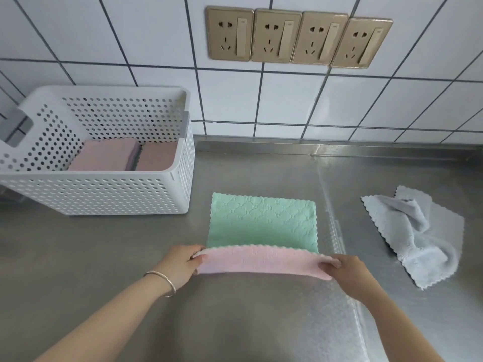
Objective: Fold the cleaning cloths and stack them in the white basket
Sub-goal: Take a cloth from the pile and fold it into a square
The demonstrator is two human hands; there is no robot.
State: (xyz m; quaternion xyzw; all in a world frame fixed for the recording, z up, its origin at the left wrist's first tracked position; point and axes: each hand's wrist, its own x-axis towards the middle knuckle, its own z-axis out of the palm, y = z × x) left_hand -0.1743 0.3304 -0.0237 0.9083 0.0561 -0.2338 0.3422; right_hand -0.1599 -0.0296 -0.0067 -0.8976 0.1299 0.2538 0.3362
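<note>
Right at the fingertips, each hand pinches a near corner of the two-sided cloth point(261, 226): the left hand point(183, 265) has thumb and fingers closed on the left corner, the right hand point(345, 267) has its fingers curled over the right corner. Between them the near edge is lifted and turned over, showing a pink band, while the green face lies flat on the steel counter point(104, 257) farther off. A thin bangle point(163, 279) circles the left wrist. To the right, well apart from the hands, a grey cloth point(415, 231) lies crumpled and unfolded on the counter. At far left stands the white basket point(104, 194), perforated all round, against the tiled wall point(339, 100); inside it two stacks of folded pink cloths point(125, 155) sit side by side on the bottom. On the wall above, four gold socket plates point(298, 37) run in a row.
</note>
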